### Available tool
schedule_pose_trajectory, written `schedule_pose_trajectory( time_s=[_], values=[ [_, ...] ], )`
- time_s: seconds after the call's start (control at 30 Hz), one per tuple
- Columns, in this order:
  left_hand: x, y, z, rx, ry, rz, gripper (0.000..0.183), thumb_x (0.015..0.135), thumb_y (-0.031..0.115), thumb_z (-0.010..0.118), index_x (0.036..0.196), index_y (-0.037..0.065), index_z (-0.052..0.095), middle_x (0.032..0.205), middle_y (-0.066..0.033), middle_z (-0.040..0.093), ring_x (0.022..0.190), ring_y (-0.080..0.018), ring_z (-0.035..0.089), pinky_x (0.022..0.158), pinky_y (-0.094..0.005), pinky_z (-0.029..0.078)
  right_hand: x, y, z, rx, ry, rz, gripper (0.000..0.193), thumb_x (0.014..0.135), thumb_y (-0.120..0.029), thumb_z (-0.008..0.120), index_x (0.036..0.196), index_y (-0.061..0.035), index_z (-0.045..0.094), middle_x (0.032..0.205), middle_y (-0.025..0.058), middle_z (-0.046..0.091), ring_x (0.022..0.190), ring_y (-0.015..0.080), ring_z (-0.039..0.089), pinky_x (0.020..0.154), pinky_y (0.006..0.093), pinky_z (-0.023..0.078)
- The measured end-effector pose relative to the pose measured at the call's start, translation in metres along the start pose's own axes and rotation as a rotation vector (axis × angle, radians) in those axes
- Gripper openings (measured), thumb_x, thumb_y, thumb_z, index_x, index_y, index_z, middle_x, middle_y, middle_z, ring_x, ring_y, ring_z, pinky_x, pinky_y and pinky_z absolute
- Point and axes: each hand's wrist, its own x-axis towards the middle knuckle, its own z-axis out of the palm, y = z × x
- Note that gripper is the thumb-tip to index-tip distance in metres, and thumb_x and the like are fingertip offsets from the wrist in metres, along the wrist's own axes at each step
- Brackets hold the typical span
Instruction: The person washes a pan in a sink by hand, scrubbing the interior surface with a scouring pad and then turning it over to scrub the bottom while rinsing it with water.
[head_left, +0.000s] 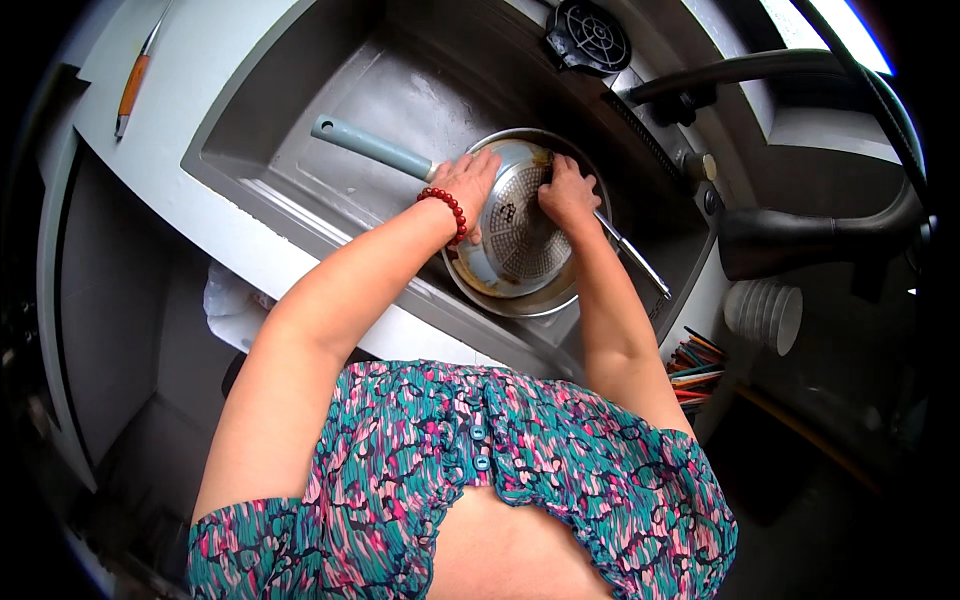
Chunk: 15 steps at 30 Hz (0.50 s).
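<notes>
An upturned frying pan point(520, 235) with a pale blue handle point(370, 148) rests in a larger round metal pan point(540, 303) in the sink. Brown stains mark the frying pan's underside around a dotted metal disc. My left hand point(468, 188), with a red bead bracelet at the wrist, grips the frying pan's side by the handle, fingers over the underside and thumb apart. Against the opposite side presses my right hand point(570, 192), its fingers curled; a dark patch shows beside them, but what they hold is unclear. A shiny metal handle point(633, 255) sticks out beyond the right wrist.
The grey sink point(290, 150) is set in a white countertop point(165, 165). A wooden-handled tool point(133, 92) lies at the left. Along the right are a black drain part point(590, 35), a dark tap point(740, 72), stacked bowls point(765, 312) and several chopsticks point(697, 370).
</notes>
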Motion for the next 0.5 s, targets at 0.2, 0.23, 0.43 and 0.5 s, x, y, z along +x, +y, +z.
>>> schedule_pose_trajectory(
  time_s=[0.2, 0.23, 0.43, 0.5],
  values=[
    [-0.002, 0.001, -0.002, -0.014, -0.009, -0.035, 0.12, 0.049, 0.014, 0.091, 0.146, 0.007, 0.023, 0.155, -0.0136, 0.023, 0.141, -0.0308, 0.026, 0.11, -0.0458, 0.03, -0.032, -0.032, 0.0, -0.026, 0.079, -0.283, 0.061, 0.072, -0.011, 0.062, 0.131, -0.0123, 0.045, 0.14, 0.0049, 0.041, 0.116, 0.0433, 0.044, 0.089, 0.0638, 0.041],
    [-0.002, -0.001, 0.0, -0.019, 0.001, -0.029, 0.12, 0.049, 0.014, 0.091, 0.147, 0.007, 0.022, 0.155, -0.0134, 0.023, 0.141, -0.0304, 0.026, 0.11, -0.0457, 0.029, -0.038, -0.035, -0.001, -0.02, 0.097, -0.327, 0.06, 0.073, -0.011, 0.063, 0.131, -0.0126, 0.045, 0.138, 0.005, 0.042, 0.118, 0.0436, 0.043, 0.088, 0.0638, 0.041],
    [-0.001, 0.001, -0.002, 0.001, -0.005, -0.009, 0.12, 0.049, 0.015, 0.091, 0.147, 0.007, 0.022, 0.155, -0.0135, 0.024, 0.142, -0.0286, 0.026, 0.111, -0.0454, 0.029, 0.011, 0.005, -0.002, 0.051, -0.048, 0.005, 0.054, 0.078, -0.018, 0.06, 0.131, -0.0126, 0.048, 0.139, 0.0051, 0.045, 0.122, 0.0448, 0.043, 0.094, 0.063, 0.04],
    [-0.001, 0.001, -0.001, -0.005, -0.001, -0.016, 0.12, 0.049, 0.015, 0.091, 0.147, 0.007, 0.022, 0.154, -0.0137, 0.025, 0.141, -0.0288, 0.026, 0.11, -0.0455, 0.029, 0.005, -0.008, -0.009, -0.014, -0.072, -0.019, 0.056, 0.078, -0.018, 0.061, 0.132, -0.013, 0.048, 0.138, 0.0053, 0.045, 0.121, 0.0451, 0.044, 0.093, 0.063, 0.041]
  ],
)
